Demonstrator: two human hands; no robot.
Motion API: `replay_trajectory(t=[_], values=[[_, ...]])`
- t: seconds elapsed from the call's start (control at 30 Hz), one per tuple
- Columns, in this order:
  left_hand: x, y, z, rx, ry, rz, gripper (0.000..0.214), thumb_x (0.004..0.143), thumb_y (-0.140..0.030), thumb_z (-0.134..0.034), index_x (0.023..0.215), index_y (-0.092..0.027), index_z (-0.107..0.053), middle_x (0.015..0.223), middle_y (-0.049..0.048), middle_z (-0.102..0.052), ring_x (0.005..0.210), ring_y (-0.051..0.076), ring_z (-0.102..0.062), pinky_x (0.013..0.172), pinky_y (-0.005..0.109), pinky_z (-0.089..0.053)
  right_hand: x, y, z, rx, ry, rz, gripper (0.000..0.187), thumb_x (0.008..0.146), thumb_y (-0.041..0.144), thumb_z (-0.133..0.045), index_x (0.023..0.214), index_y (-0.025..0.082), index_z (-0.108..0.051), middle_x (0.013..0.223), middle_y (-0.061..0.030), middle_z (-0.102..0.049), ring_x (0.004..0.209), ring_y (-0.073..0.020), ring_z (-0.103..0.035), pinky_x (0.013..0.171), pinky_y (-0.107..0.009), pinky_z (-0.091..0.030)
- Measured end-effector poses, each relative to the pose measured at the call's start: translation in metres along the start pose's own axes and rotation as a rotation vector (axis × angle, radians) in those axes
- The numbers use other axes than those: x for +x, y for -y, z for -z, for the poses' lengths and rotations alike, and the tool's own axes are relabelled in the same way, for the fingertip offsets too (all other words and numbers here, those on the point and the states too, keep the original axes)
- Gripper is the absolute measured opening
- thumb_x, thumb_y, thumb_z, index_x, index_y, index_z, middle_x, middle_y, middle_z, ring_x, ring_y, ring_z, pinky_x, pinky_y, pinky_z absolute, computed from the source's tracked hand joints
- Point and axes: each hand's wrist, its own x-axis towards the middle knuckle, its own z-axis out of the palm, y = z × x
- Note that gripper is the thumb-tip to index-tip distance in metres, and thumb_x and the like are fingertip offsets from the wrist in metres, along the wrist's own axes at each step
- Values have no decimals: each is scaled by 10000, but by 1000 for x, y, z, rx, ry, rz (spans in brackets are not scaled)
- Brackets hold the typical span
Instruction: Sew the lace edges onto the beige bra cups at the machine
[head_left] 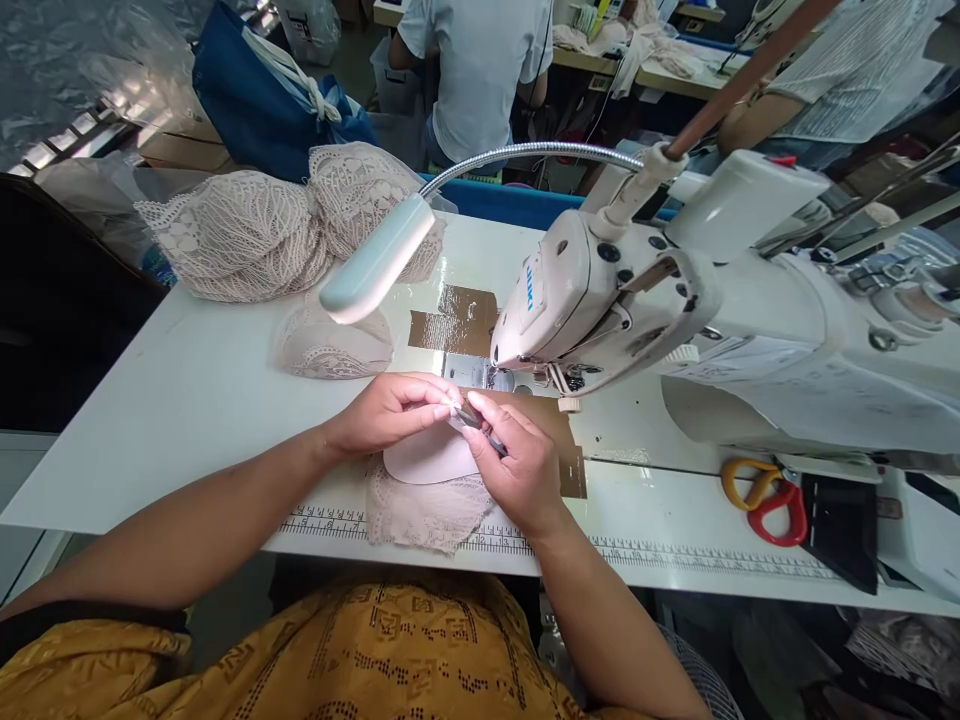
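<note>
My left hand (397, 408) pinches the upper edge of a pale, rounded fabric piece (427, 456) just in front of the sewing machine's needle area. Small dark thread snips (491, 441) sit in my right hand (523, 462), their tips close to my left fingertips. Below the pale piece hangs beige lace (424, 512), lying over the table's printed ruler; whether the two are joined I cannot tell. The white sewing machine (555, 290) stands right behind my hands.
Piles of beige lace pieces (240, 235) lie at the back left, with one lace piece (337, 340) nearer. A lamp (379, 260) arches over the table. Scissors (780, 508) with orange and red handles rest at right. Co-workers (480, 75) sit beyond.
</note>
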Motion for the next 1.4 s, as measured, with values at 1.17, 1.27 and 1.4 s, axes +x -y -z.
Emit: replay_trajectory(t=[1.17,1.27,1.4], values=[[0,-6,-1,-11,4,24,139,888,-218,-614,830,-149,-721,958,86,-728,914,164,-682,846,268,-556,-2,-3,-2,-93,-57,132,316,893,212,-590,1196,162,-661,843,-64,-710,708,-156,-635,641,-288,-534],[0,-6,0,-7,8,24,144,892,-220,-611,832,-150,-722,962,84,-727,918,162,-681,851,266,-554,-2,-3,-2,-96,-52,131,319,894,212,-588,1202,169,-658,850,-64,-714,720,-154,-642,650,-283,-535],[0,-7,0,9,13,16,149,896,-216,-604,842,-150,-727,969,84,-727,920,164,-681,848,267,-555,-1,-2,-2,-105,-59,133,304,895,211,-586,1185,168,-666,847,-62,-719,716,-151,-646,642,-274,-535]])
